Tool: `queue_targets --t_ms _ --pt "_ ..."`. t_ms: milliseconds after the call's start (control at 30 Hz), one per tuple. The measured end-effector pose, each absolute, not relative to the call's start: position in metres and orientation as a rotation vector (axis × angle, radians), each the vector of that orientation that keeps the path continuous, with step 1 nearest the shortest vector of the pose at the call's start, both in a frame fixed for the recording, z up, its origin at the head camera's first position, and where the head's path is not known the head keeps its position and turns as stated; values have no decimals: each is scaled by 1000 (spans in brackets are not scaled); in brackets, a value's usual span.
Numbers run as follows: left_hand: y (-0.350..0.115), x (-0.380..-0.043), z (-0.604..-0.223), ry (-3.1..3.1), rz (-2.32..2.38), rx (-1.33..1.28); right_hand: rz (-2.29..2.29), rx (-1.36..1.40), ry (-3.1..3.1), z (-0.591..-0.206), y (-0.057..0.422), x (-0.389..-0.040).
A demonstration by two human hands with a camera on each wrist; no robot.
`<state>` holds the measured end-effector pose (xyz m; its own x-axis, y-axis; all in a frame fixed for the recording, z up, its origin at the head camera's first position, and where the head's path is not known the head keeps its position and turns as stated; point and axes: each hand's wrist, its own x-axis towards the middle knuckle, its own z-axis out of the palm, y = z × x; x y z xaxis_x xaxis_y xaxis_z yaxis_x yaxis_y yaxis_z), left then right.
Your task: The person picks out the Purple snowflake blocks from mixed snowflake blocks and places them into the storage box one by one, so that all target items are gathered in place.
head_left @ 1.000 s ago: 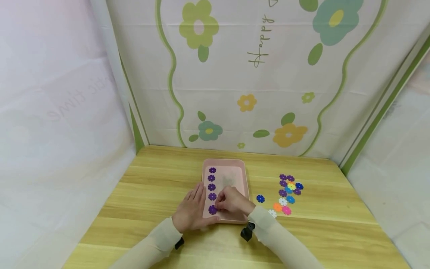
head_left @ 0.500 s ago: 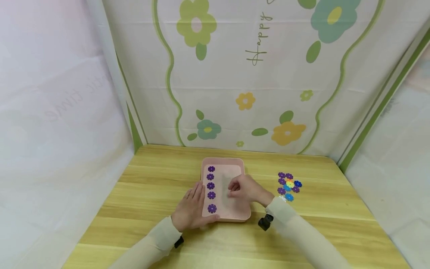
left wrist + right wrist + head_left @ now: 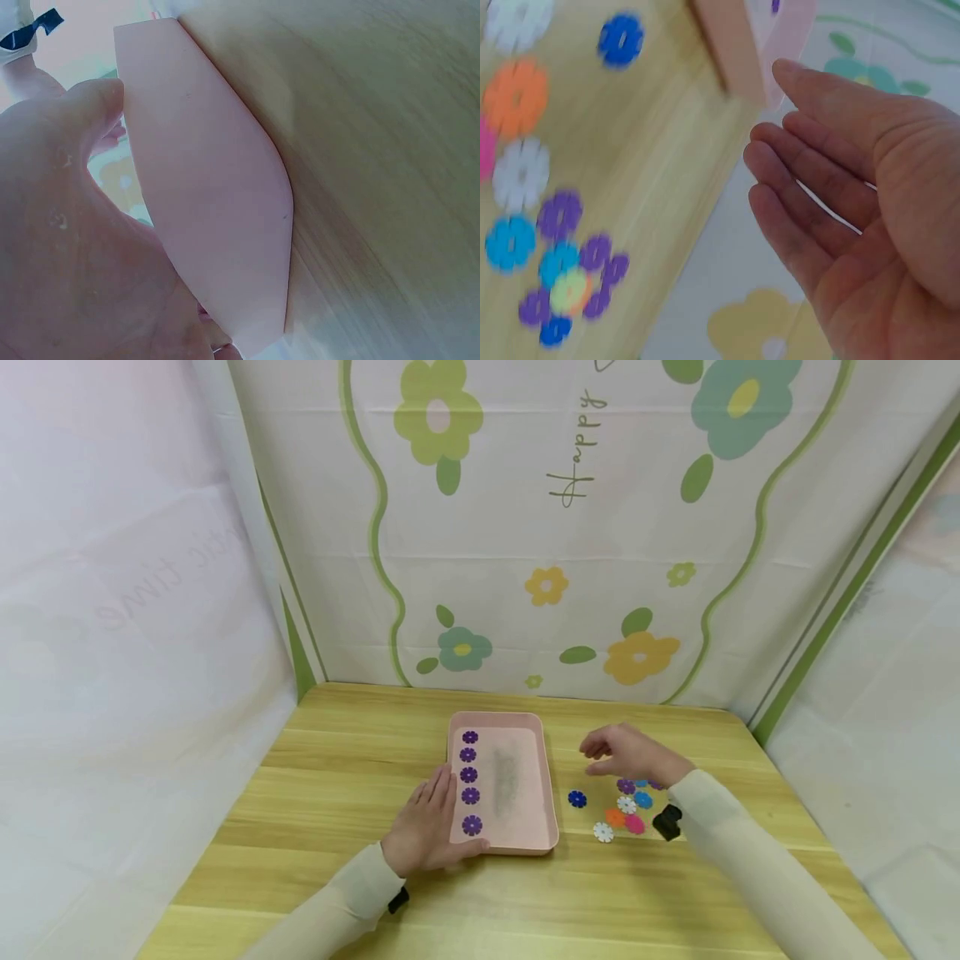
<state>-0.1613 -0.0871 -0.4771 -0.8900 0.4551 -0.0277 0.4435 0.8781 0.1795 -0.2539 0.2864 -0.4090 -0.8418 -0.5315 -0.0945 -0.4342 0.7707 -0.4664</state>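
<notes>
A pink tray [image 3: 525,827] lies on the table, with a column of several purple flower-shaped discs [image 3: 470,796] along its left side. My left hand [image 3: 426,827] rests on the tray's near left corner, fingers straight along the left rim and thumb over the front edge. The left wrist view shows the tray's outer wall [image 3: 217,180] beside that hand. To the right of the tray, my right hand [image 3: 626,752] hovers over the table, holding nothing. In the right wrist view its fingers [image 3: 802,157] are loosely bent, the thumb apart from them.
Right of the tray lie loose flower-shaped discs: a dark blue disc [image 3: 577,799], a white disc [image 3: 603,832], an orange disc [image 3: 615,817], a pink disc [image 3: 634,824] and others. Purple, light blue and yellow discs [image 3: 570,291] cluster together, partly behind my right hand. A printed cloth [image 3: 517,527] hangs at the back.
My right hand has left the lowest purple disc in the tray and moved right, across the rim, to above the loose discs. The left hand has stayed on the tray.
</notes>
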Motion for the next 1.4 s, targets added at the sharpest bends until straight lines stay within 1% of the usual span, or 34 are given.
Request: queue_targets --t_ms 267,433,567,767,900,1100,1400 --pt "-87 -162 -477 2978 280 715 -481 -689 2795 -408 351 -264" --pt "-87 -162 -476 2973 297 717 -455 -617 2826 -426 386 -262" --pt "-87 -162 -476 2967 297 712 -480 -544 2841 -444 403 -257" --pt "-88 -161 -476 2970 290 716 -517 -533 2873 -470 411 -250" --pt "-87 -160 -477 2980 291 720 -505 -522 2921 -480 410 -249" --pt "-87 -160 -476 2979 298 719 -515 -479 2941 -482 406 -249" --pt "-87 -162 -476 2986 294 715 -511 -424 2949 -485 406 -262"
